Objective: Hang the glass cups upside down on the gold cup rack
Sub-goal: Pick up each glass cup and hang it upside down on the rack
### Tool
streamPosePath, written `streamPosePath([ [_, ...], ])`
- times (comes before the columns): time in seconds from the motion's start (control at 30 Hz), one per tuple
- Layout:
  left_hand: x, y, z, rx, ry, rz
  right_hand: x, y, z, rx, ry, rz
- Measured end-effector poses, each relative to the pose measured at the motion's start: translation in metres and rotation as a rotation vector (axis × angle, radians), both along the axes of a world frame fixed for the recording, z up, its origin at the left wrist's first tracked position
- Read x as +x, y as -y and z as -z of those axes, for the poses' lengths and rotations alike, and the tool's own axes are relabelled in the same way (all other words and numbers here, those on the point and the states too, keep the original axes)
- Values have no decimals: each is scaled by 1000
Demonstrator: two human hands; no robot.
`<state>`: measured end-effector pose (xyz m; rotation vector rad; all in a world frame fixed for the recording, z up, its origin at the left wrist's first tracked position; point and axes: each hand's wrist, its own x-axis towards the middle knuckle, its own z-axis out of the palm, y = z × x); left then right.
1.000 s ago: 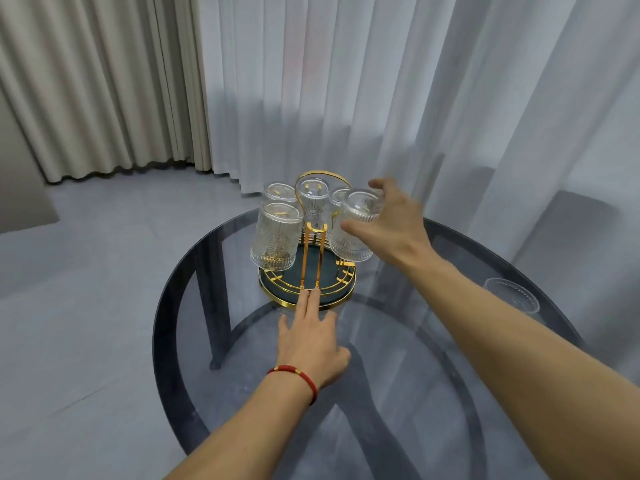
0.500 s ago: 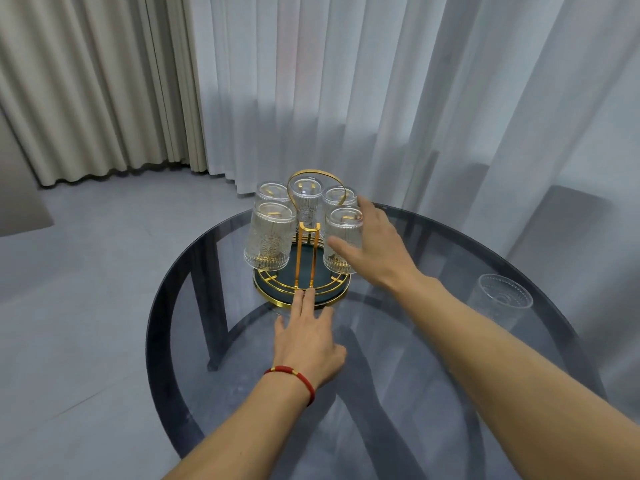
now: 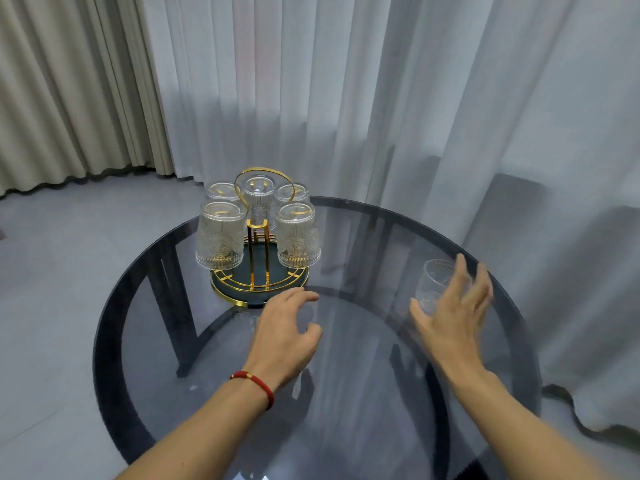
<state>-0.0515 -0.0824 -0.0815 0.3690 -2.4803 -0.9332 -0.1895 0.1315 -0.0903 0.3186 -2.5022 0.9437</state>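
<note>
The gold cup rack (image 3: 259, 284) with a dark round base stands at the far left of the glass table. Several patterned glass cups hang upside down on it; the front two are the left cup (image 3: 220, 235) and the right cup (image 3: 298, 235). One more glass cup (image 3: 431, 285) stands upright on the table at the right. My right hand (image 3: 453, 308) is spread open just in front of that cup, fingers apart, partly hiding it. My left hand (image 3: 285, 332) rests open on the table just in front of the rack's base, holding nothing.
The round smoked-glass table (image 3: 346, 393) has a dark rim and dark legs showing through it. Sheer white curtains (image 3: 381, 98) hang close behind and to the right, pooling near the table's right edge. Beige drapes (image 3: 69, 81) hang at the back left over grey floor.
My right hand has let go of the front right cup, now hanging on the rack, and moved right to the upright cup. My left hand has slid back slightly from the base.
</note>
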Motion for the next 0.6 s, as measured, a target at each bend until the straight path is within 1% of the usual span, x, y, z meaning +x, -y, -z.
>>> streamPosePath([
  [0.07, -1, 0, -1, 7, -8, -22, -6, -5, 6, -240, 174, -9],
  [0.1, -2, 0, -1, 11, -4, -30, -10, -7, 9, -316, 250, -1],
  [0.17, -3, -3, 0, 22, -2, -42, -18, -12, 16, -383, 351, 24],
  [0.2, -4, -4, 1, 26, -4, -44, -21, -14, 18, -394, 366, 25],
  [0.3, -5, -9, 2, 27, -23, -32, -27, -17, 21, -398, 341, 30],
  [0.4, -5, -13, 2, 42, 5, -15, -26, -18, 19, -339, 251, -11],
  [0.5, -6, -16, 2, 101, 10, -6, -17, -14, 8, -262, 174, -183],
  [0.53, -5, -17, 0, 152, 2, 5, -10, -10, 4, -240, 154, -266],
  [0.57, -5, -18, -3, 242, -1, 28, -4, -5, 0, -218, 130, -363],
  [0.6, -5, -19, -6, 377, -4, 74, 4, 1, -3, -191, 106, -471],
])
